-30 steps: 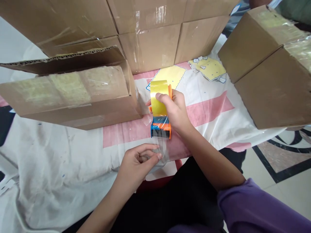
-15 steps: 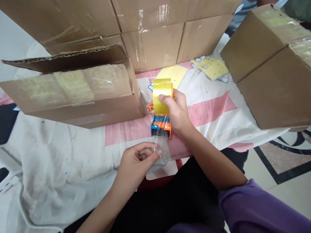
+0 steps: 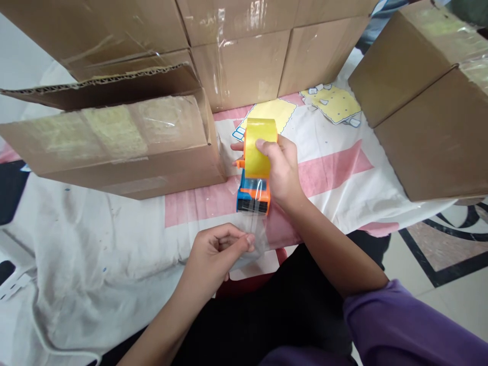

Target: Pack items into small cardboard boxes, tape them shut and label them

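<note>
My right hand [image 3: 282,168] is wrapped round a tape dispenser [image 3: 253,195] with a blue and orange frame. On it sits a yellowish roll of clear packing tape [image 3: 261,152], with my thumb pressed on its face. A strip of clear tape [image 3: 256,226] runs from the dispenser's toothed end toward me. My left hand [image 3: 217,254] pinches the strip's loose end between thumb and fingers. Left of the dispenser lies a cardboard box [image 3: 133,173] with one flap [image 3: 125,89] raised and old tape along its top edge.
Stacked cardboard boxes [image 3: 247,71] form a wall at the back. Another taped box [image 3: 427,137] stands at the right. A white and pink cloth [image 3: 133,244] with yellow printed figures covers the table. Tiled floor [image 3: 450,254] shows at lower right.
The dispenser and my right hand have shifted slightly up and right. My left thumb and fingers have closed together on the tape's end.
</note>
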`<state>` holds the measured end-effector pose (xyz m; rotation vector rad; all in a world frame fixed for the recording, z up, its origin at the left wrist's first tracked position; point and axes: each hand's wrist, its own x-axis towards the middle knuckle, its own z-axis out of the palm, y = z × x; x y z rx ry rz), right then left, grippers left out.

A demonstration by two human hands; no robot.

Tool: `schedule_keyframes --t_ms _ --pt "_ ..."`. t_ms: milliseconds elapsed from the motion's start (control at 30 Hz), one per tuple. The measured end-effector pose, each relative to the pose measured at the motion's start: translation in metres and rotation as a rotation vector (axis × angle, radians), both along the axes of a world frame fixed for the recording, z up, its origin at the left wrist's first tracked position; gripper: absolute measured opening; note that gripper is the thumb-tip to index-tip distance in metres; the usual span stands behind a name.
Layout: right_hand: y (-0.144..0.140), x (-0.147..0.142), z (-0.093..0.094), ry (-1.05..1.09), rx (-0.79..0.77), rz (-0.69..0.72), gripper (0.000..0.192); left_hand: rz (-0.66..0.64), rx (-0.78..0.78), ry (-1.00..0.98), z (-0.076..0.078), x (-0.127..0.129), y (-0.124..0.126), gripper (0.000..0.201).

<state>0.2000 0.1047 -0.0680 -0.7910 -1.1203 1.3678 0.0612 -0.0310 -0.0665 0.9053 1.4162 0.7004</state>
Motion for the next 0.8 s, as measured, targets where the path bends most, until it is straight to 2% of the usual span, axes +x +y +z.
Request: schedule_keyframes --t_ms 167,367,500,633,800 --pt "-0.005 0.004 0.009 0.014 0.028 0.086 0.039 0.028 0.159 0.091 -0.002 0.004 0.003 0.023" --pt "-0.016 -0.001 0.025 0.064 -0.003 0.088 0.049 0.096 0.313 0.214 -0.009 0.005 0.000 0.027" --pt "-0.017 -0.003 0.025 -0.028 -0.044 0.057 0.054 0.123 0.409 0.306 -0.010 0.002 -0.002 0.026" --pt "-0.017 -0.003 0.023 -0.084 -0.059 0.049 0.058 0.097 0.453 0.362 -0.005 0.001 -0.004 0.026" --pt "-0.020 -0.004 0.027 -0.064 -0.138 0.055 0.049 0.084 0.554 0.462 -0.001 0.000 -0.007 0.029"
